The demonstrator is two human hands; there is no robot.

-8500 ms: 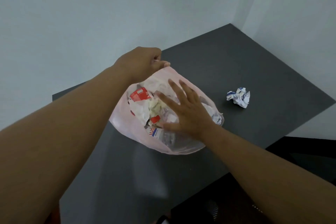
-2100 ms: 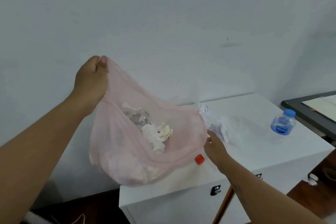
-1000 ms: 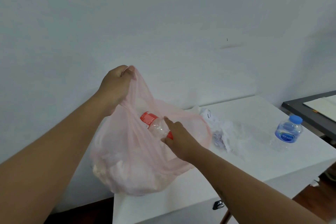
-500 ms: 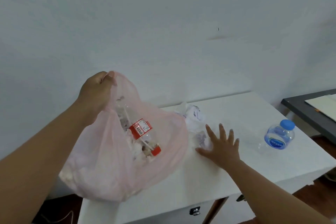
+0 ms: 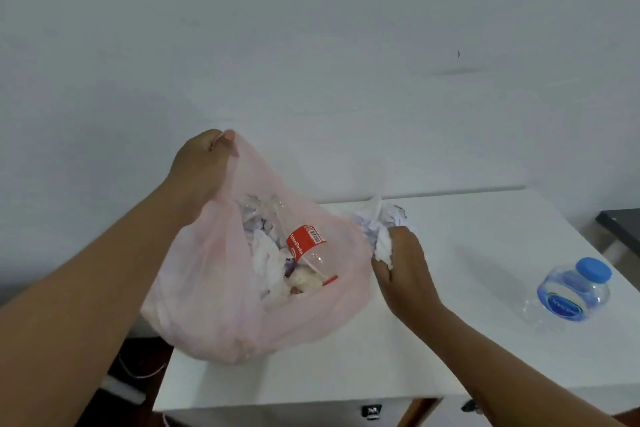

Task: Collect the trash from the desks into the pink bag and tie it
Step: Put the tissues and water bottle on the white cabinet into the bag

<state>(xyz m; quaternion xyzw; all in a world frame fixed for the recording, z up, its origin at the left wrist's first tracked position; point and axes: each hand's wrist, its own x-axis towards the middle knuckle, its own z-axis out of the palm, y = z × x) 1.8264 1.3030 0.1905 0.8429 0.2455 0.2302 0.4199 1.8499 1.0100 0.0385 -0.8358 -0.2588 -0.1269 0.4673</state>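
Nearest me, my right hand [image 5: 403,265] is curled shut around a wad of crumpled white paper [image 5: 382,229] on the white desk [image 5: 467,340], with more of the wad bulging out above and to the left of my knuckles. Immediately left of that hand, touching the paper, hangs the pink bag [image 5: 221,295], its mouth gaping toward me and its belly sagging over the desk's left front edge. Inside the bag, just left of my right hand, lies a clear plastic bottle with a red label [image 5: 306,244], tilted with its red cap end down toward me, bedded among crumpled tissues [image 5: 266,260]. Farther up and to the left, my left hand [image 5: 201,168] is clenched on the bag's gathered rim, pinching the plastic between thumb and fingers and holding that side up above the desk. Well off to the right of my right hand, a small water bottle with a blue cap [image 5: 575,291] rests on the desk, apart from everything else. Beyond the right hand, at the far right edge, a corner of a dark desk [image 5: 620,222] shows, and behind it all stands the plain white wall [image 5: 311,45].
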